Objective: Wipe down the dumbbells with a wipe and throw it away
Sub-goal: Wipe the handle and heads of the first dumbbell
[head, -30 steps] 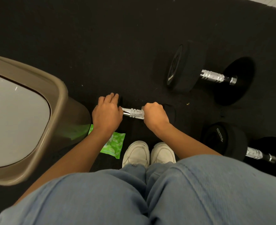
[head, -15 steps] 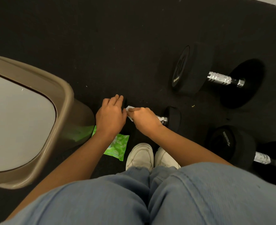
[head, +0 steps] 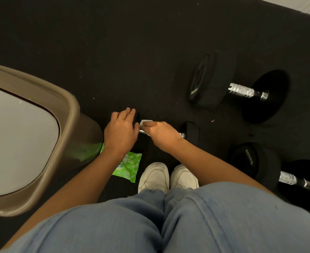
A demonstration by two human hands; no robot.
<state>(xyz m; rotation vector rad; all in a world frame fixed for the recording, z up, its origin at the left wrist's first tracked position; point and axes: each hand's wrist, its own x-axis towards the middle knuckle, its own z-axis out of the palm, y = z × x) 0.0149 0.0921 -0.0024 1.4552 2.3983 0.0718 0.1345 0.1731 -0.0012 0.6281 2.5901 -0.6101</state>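
A small black dumbbell [head: 190, 131] lies on the dark floor just in front of my shoes. My left hand [head: 120, 133] rests over its left head and holds it steady. My right hand [head: 161, 135] is closed around the chrome handle with a white wipe [head: 145, 122] pressed against it; a corner of the wipe sticks out by my fingers. Most of the handle is hidden under my hand. Two larger black dumbbells lie to the right, one farther away [head: 212, 79] and one nearer [head: 256, 161].
A tan trash bin [head: 46, 99] with a pale liner stands at the left, close to my left arm. A green wipes packet [head: 128, 166] lies on the floor between the bin and my white shoes [head: 154, 176]. My knees in blue jeans fill the bottom.
My right hand has slid left along the small dumbbell's handle, from its right end to beside my left hand, carrying the wipe. The left hand stayed on the left head.
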